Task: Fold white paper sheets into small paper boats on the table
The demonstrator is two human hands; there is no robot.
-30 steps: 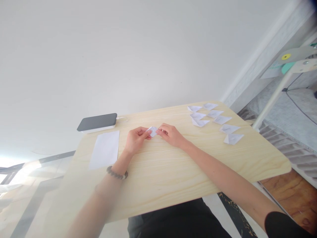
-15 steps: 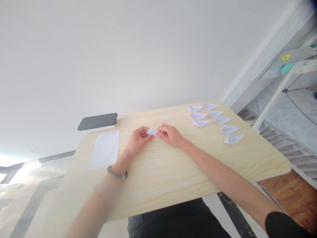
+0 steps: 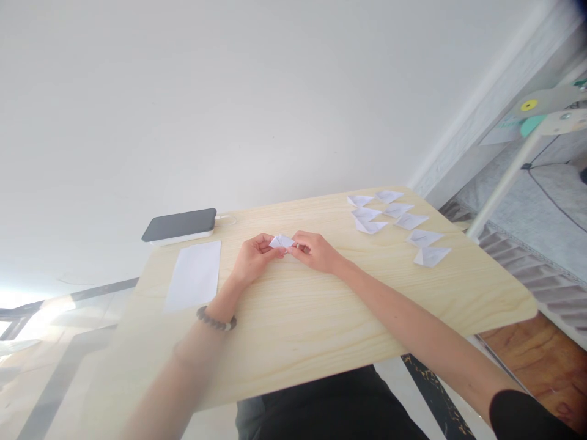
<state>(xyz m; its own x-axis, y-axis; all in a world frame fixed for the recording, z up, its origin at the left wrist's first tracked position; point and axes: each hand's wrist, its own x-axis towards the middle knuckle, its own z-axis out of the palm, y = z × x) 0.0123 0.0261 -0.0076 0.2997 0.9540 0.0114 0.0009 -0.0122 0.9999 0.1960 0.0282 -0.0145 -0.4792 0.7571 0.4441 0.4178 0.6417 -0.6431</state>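
Observation:
A small folded piece of white paper (image 3: pixel 281 241) is pinched between both hands, a little above or on the tabletop; I cannot tell which. My left hand (image 3: pixel 253 259) grips its left side with thumb and fingers, a dark beaded bracelet (image 3: pixel 216 319) round the wrist. On its right side, the thumb and fingertips of my right hand (image 3: pixel 315 250) close on the lower right edge. Creases show on the paper's upper face. Several folded paper boats (image 3: pixel 370 226) stand in loose rows at the table's right.
White paper sheets (image 3: pixel 195 275) lie left of my left hand. Behind them a dark-screened phone (image 3: pixel 180 225) rests on a white box, with a white cable at its right end. The wooden table (image 3: pixel 312 342) meets a pale wall (image 3: pixel 275 110).
The folded paper has turned between my fingers and shows a wider creased face. Both hands keep almost the same place.

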